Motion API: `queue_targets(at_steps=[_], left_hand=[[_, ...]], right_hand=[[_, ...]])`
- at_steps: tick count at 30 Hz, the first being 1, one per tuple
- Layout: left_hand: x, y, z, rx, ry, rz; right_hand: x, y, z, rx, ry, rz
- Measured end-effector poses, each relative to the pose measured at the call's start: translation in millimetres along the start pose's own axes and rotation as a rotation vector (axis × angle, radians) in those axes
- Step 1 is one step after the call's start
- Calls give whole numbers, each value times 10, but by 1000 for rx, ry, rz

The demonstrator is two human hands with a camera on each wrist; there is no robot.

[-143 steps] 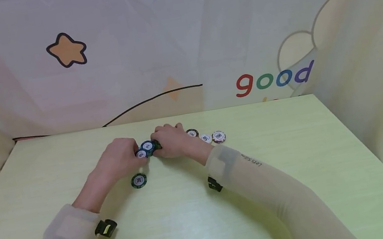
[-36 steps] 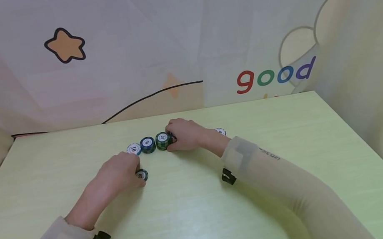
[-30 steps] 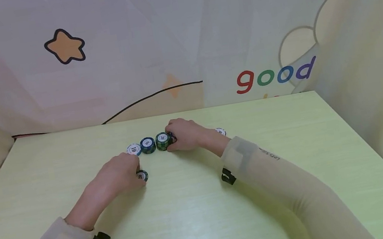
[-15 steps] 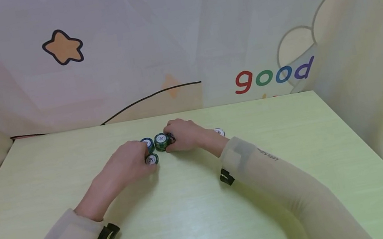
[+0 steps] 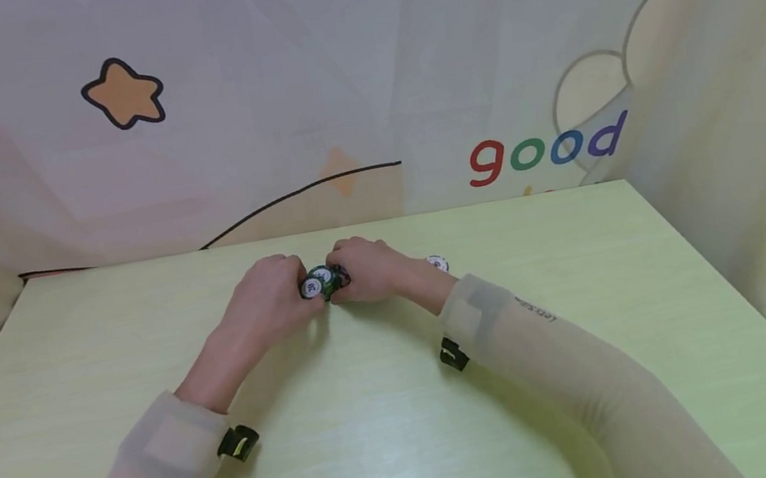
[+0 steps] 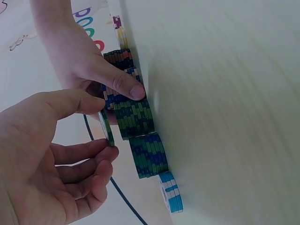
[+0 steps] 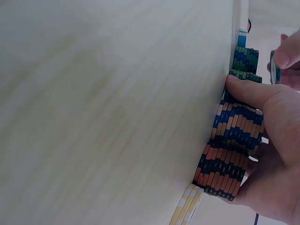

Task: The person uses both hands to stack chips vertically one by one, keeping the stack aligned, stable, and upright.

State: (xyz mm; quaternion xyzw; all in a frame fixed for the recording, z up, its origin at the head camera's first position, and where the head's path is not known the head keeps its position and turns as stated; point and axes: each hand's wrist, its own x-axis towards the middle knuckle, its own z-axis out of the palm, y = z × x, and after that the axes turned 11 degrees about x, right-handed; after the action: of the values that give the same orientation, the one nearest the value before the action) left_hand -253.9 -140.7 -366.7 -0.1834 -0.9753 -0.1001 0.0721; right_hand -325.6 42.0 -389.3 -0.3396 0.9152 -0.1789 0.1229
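My left hand pinches a single green poker chip between thumb and fingertips, its other fingers loosely curled. In the head view the chip overlaps the green stack of poker chips. My right hand grips the blue-and-peach stack of poker chips, thumb along the near side and fingers behind; its thumb tip reaches the edge of the green stack. From above, the right hand mostly hides the stack it holds.
Along the same row stand a blue-green stack, a short light-blue stack, a black-and-orange stack and a short yellow-and-white stack. A white-faced chip shows past the right wrist. A printed curtain hangs behind the table.
My left hand left the blue-green chips, picked up the lone green chip from nearer the front and carried it up and right over the green stack. My right hand shifted right from the green stack.
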Motion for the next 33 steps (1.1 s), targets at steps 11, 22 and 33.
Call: queue_targets(at_steps=[11,22,33], left_hand=[[120,4,55,40,-38,-44],[136,-6,78,48,-7,-29],[112,-41,47,116,-15,-5]], right_hand=[[-6,4,-14,-7,2,-2],[-18,-34,-16,-23,-8,19],[-24,-38,-23,-5,1,14]])
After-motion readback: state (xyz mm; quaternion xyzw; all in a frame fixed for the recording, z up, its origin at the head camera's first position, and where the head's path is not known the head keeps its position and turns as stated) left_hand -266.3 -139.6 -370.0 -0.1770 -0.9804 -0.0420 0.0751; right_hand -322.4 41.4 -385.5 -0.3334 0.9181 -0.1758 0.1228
